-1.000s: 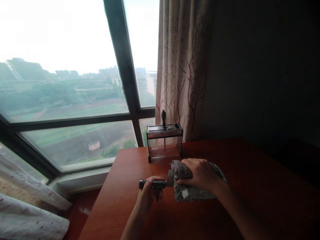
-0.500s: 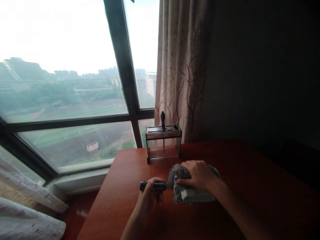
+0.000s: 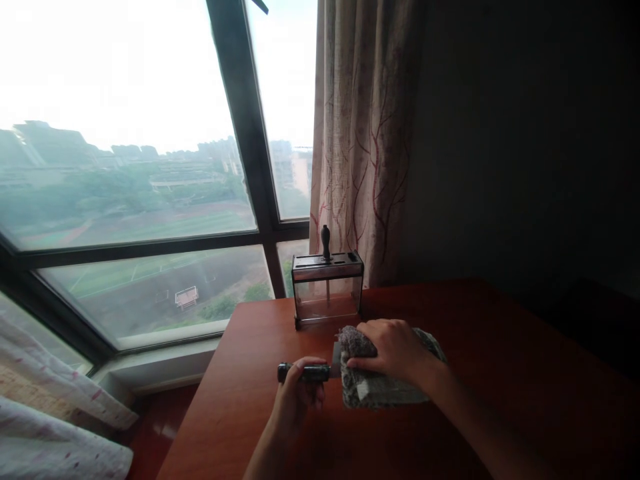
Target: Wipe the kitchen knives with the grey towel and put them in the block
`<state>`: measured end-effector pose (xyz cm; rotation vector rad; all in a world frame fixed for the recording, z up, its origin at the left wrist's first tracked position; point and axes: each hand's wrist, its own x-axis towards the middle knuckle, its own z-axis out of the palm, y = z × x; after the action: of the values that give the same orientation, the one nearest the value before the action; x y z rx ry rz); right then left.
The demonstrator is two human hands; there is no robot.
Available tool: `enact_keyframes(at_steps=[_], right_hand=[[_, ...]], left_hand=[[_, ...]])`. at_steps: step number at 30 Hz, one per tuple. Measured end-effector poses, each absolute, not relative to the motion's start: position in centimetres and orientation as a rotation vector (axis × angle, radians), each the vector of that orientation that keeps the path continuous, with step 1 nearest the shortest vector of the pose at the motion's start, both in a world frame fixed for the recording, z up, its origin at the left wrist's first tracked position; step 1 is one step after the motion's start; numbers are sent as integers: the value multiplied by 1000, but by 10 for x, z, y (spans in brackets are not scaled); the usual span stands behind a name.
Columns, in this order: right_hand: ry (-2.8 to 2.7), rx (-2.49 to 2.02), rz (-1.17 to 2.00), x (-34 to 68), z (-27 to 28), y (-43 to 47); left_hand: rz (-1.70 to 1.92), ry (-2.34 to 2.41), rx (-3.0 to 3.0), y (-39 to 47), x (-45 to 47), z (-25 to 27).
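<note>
L. hand [image 3: 301, 388]: lower ctr. of frame; fingers curled round the handle [image 3: 313, 373], closed on it, thumb along the top; fingertips show just below.
R. hand [image 3: 395, 350]: lower ctr., to the right of L.; laid over the cloth [image 3: 357, 383], back of hand up; thumb and fingers a little apart, w/ a bunched fold betw. them.
Knife [image 3: 323, 373]: lower ctr. of frame, betw. the hands; butt of handle points to frame left, blade [image 3: 337, 359] to frame right; long axis approx. level across the frame.
Blade: short grey stretch bare next to handle; remainder hidden by cloth & R. hand, so tip n/v.
Cloth: grey, patterned, pale patch near its lower edge; folded about the blade, darker fold uppermost.
Stand [image 3: 303, 272]: mid-frame, above the hands; clear-sided w/ slotted top; one dark grip [image 3: 325, 241] upright in it.
Table [image 3: 240, 400]: red-brown, lower half of frame; stand rests near its far edge.
Bkgd.: window [image 3: 245, 113] upper left; curtain [image 3: 360, 133] upper ctr.
</note>
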<state>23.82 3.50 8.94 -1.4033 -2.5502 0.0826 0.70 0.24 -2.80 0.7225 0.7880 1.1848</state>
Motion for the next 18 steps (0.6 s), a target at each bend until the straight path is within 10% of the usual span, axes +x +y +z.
enact_keyframes(at_steps=[18], right_hand=[[-2528, -1450, 157, 279, 83, 46]], left_hand=[[1199, 829, 727, 0, 7, -16]])
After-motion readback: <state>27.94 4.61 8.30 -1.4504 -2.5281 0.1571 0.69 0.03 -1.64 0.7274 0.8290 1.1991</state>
